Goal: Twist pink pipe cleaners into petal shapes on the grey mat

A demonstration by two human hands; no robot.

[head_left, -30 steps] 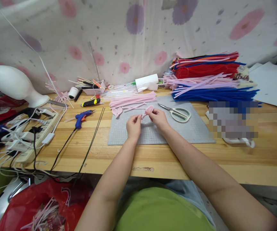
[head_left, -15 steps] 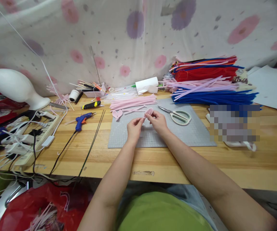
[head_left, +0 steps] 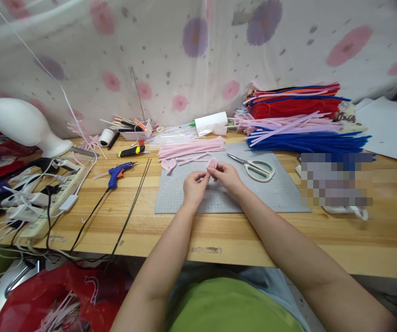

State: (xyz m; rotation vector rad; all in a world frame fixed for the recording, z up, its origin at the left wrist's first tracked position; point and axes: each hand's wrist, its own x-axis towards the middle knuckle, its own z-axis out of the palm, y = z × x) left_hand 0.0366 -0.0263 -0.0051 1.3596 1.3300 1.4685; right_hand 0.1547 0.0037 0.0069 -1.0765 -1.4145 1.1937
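Far to the left of the pinching hands, and a bit beyond them, stood a white head (head_left: pixel 19 122). Nearer, but still well left of the grip, lay a plug strip (head_left: pixel 62 196) full of cords. Next came a blue glue gun (head_left: pixel 116 176), with a yellow and black knife (head_left: pixel 131 151) just past it. Two thin rods (head_left: pixel 132 200) lay between the gun and the hands. A small pink heart (head_left: pixel 168 166) sat near the grip, on its left, on the gray mat (head_left: pixel 277 196). Pink stems (head_left: pixel 191 148) lay in a bunch behind the grip.

The left hand (head_left: pixel 195 186) had its fingertips pressed together at the low end of a pink loop (head_left: pixel 212 163). The loop was up over the mat, between the two hands. The right hand (head_left: pixel 229 176) pinched its side with thumb and finger. Scissors (head_left: pixel 259 169) lay open just right of that hand. Blue stems (head_left: pixel 309 142) were farther right and back.
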